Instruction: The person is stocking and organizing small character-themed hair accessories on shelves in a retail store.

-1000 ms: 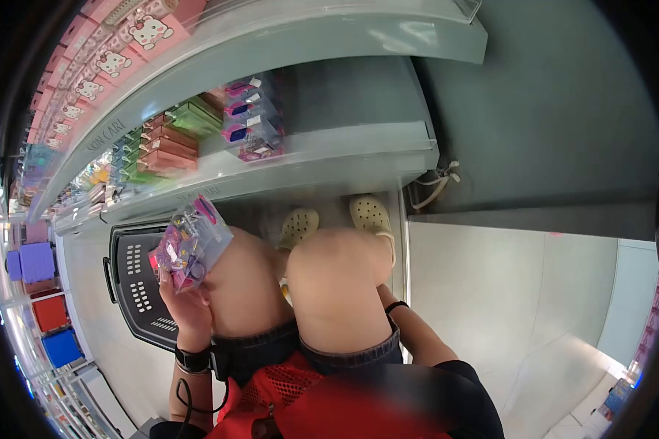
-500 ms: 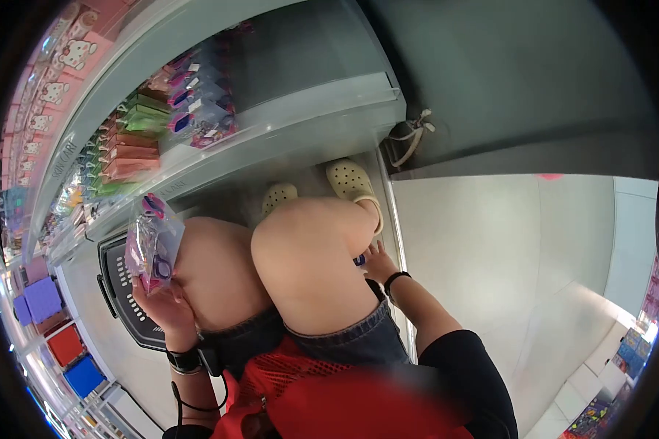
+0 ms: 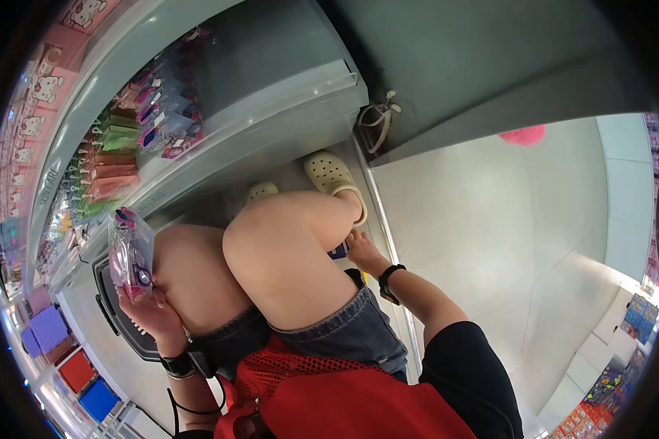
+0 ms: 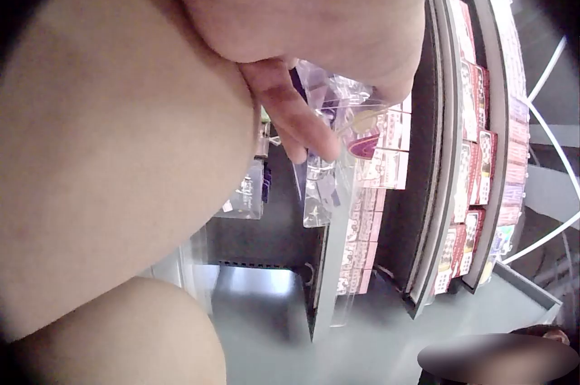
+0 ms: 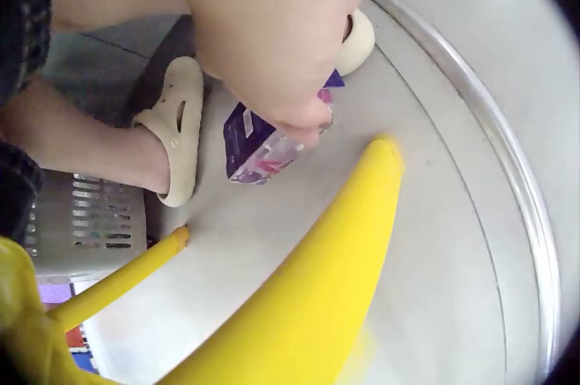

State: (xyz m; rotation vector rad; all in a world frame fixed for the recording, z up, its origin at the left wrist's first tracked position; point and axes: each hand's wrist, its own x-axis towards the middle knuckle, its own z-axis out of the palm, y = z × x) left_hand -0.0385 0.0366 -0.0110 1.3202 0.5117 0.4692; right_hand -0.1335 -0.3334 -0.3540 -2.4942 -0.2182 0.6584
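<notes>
Clasping a clear purple packet [image 3: 128, 252] in curled left fingers [image 4: 294, 115], right fingers [image 5: 304, 120] gripping a navy pack [image 5: 243, 142]

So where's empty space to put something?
Bare shelf right of the clear pouches, and pale floor right of the metal strip. Crowded: the shelf's left, and by the shoes, where the right hand holds a purple package.

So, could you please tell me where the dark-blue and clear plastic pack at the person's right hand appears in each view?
Head: the dark-blue and clear plastic pack is just below centre, partly hidden by a leg and the right hand.
Left wrist: it is not in this picture.
Right wrist: the pack is slightly left of centre, under the fingers.
Shared landmark: the bare legs appear in all three views.
</notes>
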